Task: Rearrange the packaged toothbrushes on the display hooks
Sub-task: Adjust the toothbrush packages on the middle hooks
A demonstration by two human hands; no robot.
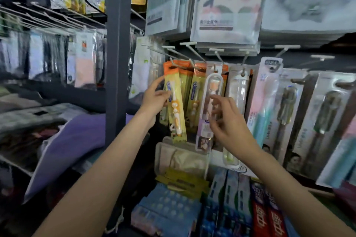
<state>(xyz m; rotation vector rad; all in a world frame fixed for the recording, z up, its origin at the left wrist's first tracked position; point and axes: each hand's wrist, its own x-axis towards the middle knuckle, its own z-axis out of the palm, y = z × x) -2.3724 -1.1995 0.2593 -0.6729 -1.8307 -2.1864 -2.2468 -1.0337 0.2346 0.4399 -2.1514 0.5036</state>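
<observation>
On the far display hooks (pixel 174 63) hang rows of packaged toothbrushes — the left hand (pixel 154 100) grasps the yellow-and-orange toothbrush pack (pixel 174 102) at the left end, tilted on its hook. Just right, the right hand (pixel 229 119) hovers with fingers loose, touching or just short of the clear toothbrush pack (pixel 209 109) — I cannot tell which.

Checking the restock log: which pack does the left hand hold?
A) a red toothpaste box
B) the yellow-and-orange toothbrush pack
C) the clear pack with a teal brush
B: the left hand grips the yellow-and-orange toothbrush pack at its left edge, near the hooks.
</observation>
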